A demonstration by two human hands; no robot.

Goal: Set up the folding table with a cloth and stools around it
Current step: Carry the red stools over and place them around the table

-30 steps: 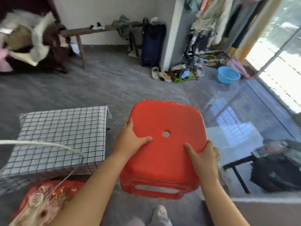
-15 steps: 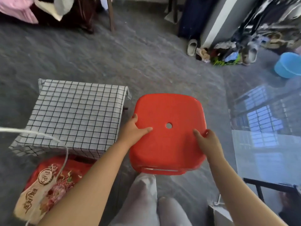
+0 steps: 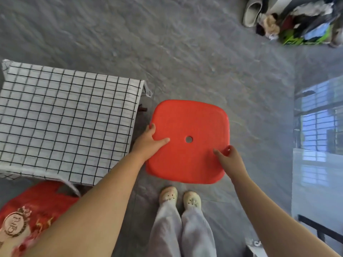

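A red plastic stool [image 3: 189, 123] with a round hole in its seat is seen from straight above, just right of the folding table. My left hand [image 3: 148, 143] grips its left edge, thumb lying on the seat. My right hand [image 3: 229, 160] grips its right near edge, thumb on top. The low table is covered by a white cloth with a black grid [image 3: 65, 119]. Whether the stool's legs touch the floor is hidden under the seat.
A red printed bag [image 3: 31, 216] lies on the floor by the table's near corner. My feet in pale clogs [image 3: 180, 198] stand just behind the stool. Slippers and clutter [image 3: 289, 23] sit far right; a dark metal frame [image 3: 319, 229] is at the right.
The stool has come down and forward beside the table's right side, both hands still gripping it. My view has tipped downward, so the seat now faces straight up at me.
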